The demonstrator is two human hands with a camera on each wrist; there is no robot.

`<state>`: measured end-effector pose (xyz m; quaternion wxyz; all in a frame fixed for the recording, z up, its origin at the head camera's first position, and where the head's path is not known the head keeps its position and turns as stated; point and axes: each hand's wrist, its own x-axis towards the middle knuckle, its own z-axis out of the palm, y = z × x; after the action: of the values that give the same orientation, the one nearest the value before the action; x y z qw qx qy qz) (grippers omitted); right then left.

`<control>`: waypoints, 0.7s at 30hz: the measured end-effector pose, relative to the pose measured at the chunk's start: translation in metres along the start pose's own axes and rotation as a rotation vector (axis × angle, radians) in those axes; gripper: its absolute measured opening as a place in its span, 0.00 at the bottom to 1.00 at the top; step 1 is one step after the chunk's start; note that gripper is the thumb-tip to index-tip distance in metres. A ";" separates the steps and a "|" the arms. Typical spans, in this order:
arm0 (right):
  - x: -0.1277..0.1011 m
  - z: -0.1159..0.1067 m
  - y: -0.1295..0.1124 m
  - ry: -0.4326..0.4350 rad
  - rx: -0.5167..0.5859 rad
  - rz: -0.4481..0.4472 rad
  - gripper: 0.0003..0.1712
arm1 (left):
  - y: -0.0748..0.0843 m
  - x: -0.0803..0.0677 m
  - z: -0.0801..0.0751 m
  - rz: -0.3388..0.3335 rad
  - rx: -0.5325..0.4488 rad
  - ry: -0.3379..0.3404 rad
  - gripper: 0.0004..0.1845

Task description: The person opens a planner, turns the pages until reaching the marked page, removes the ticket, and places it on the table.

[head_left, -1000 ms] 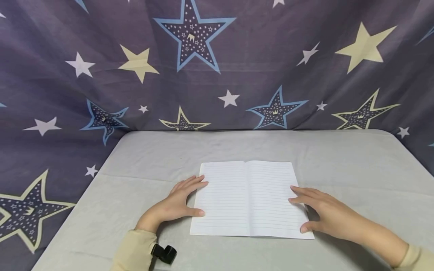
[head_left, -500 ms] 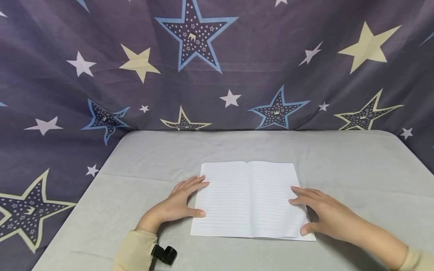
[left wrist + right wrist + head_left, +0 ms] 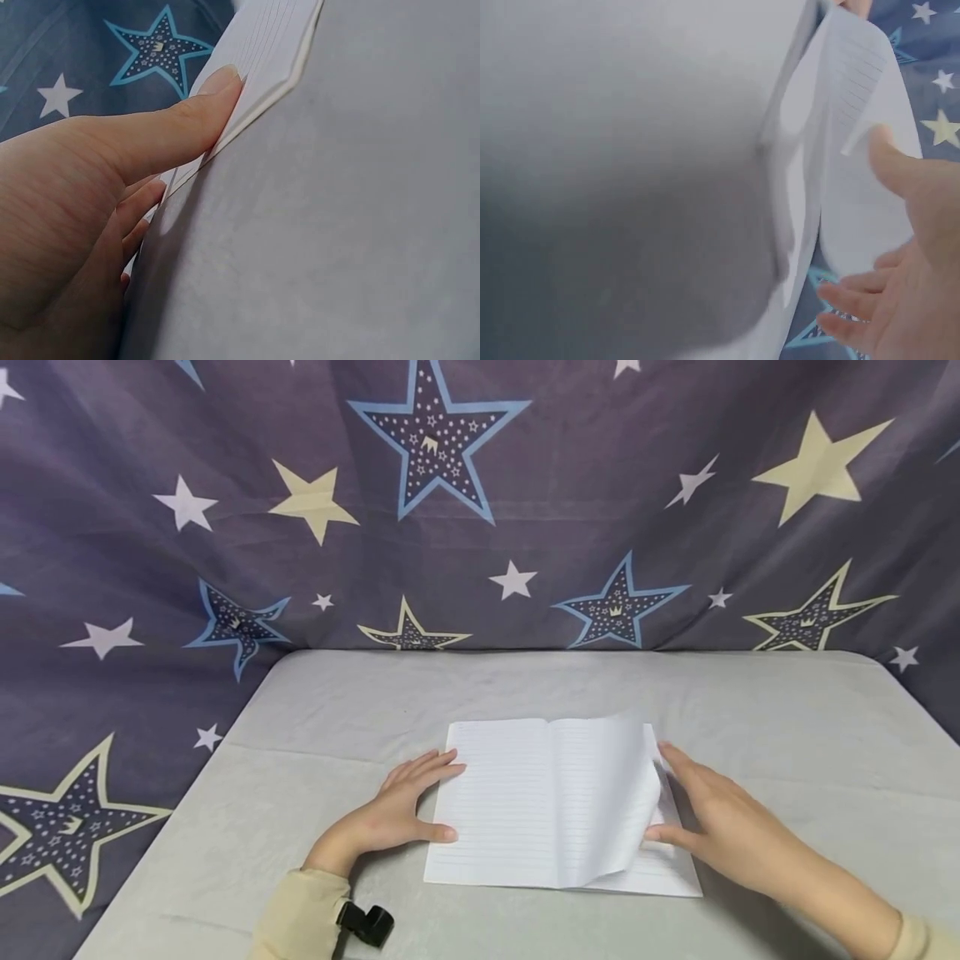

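An open lined notebook [image 3: 498, 802] lies on the grey-covered table, its left page flat. My left hand [image 3: 386, 814] rests at its left edge, fingers spread and the thumb [image 3: 217, 82] lying on the page near the margin. On the right side a loose page [image 3: 618, 802] is raised and curls over toward the spine, with another page beneath it. My right hand [image 3: 723, 822] is at that curling edge. Its thumb [image 3: 883, 146] touches the raised page, while the other fingers [image 3: 851, 300] stretch out apart from the thumb.
The table [image 3: 360, 693] is covered in pale grey cloth. Behind and to the left hangs a dark curtain [image 3: 585, 468] printed with stars. A black strap device [image 3: 366, 924] sits on the left wrist, over a beige sleeve [image 3: 300, 914].
The right page has lifted from lying nearly flat and now bends leftward. My right thumb has moved left and up, the fingers slightly up. The left hand stays in place on the notebook.
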<state>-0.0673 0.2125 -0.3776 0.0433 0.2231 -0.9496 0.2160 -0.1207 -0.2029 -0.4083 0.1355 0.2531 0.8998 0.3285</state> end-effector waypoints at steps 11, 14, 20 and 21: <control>0.016 0.016 -0.064 -0.050 0.128 -0.117 0.47 | 0.000 0.000 0.001 0.010 -0.002 0.008 0.47; 0.023 0.026 -0.078 -0.090 0.142 -0.135 0.46 | -0.002 0.001 0.001 0.019 0.002 0.004 0.46; 0.037 0.041 -0.096 -0.206 0.154 -0.159 0.39 | -0.005 -0.004 -0.006 0.004 0.016 -0.010 0.47; 0.038 0.042 -0.098 -0.219 0.144 -0.169 0.38 | -0.005 -0.006 -0.008 -0.007 0.015 -0.008 0.47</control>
<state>-0.0575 0.0998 -0.3707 -0.0587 0.3269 -0.9086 0.2535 -0.1207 -0.2138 -0.4047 0.1386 0.2521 0.9026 0.3203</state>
